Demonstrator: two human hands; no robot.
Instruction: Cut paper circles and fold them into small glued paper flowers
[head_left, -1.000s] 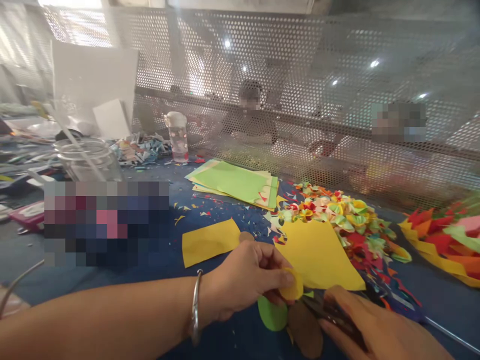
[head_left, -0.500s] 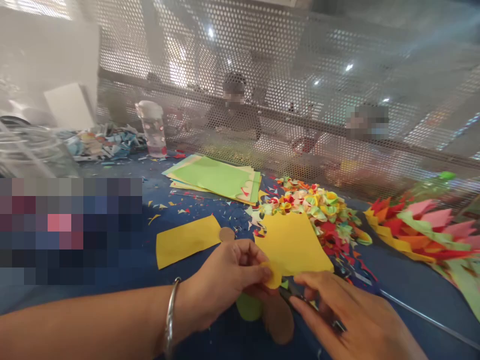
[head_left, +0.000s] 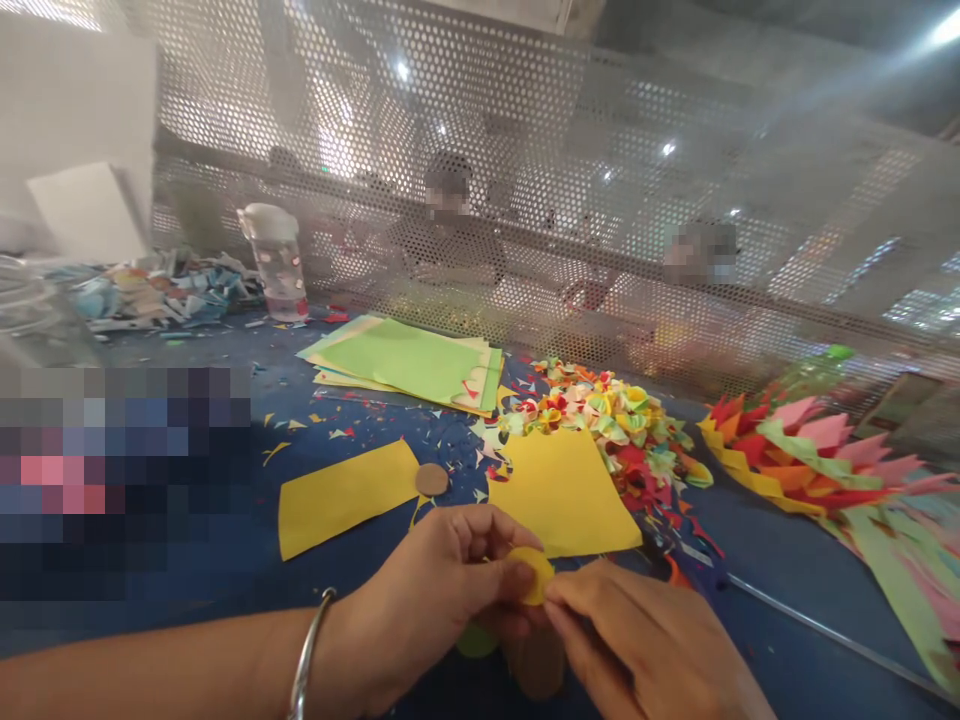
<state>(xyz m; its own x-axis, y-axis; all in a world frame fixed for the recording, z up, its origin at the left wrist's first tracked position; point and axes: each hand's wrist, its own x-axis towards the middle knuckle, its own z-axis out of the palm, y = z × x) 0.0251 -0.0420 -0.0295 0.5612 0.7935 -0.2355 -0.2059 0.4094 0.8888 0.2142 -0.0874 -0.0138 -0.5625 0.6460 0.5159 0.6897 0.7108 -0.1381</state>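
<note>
My left hand (head_left: 442, 600), with a metal bangle (head_left: 305, 660) at the wrist, pinches a small yellow paper circle (head_left: 535, 574) between thumb and fingers. My right hand (head_left: 645, 650) meets it from the right, its fingertips pressed together on the same circle's edge. Beneath the hands lie a green paper circle (head_left: 475, 642) and a brown disc (head_left: 534, 668), partly hidden. Just beyond the hands a yellow paper sheet (head_left: 559, 492) lies on the blue table, with a smaller yellow piece (head_left: 345, 496) and a brown round disc (head_left: 431, 479) to the left.
A stack of green and yellow sheets (head_left: 409, 362) lies further back. Piles of small folded paper flowers (head_left: 611, 420) and coloured cut paper (head_left: 817, 455) sit to the right. A bottle (head_left: 274, 262) and paper scraps (head_left: 150, 290) stand at back left. Behind a perforated metal screen (head_left: 600, 200) sit two people.
The scissors seen in my right hand a second ago are out of sight. My right hand has come up to pinch the yellow circle. The view has shifted to the right.
</note>
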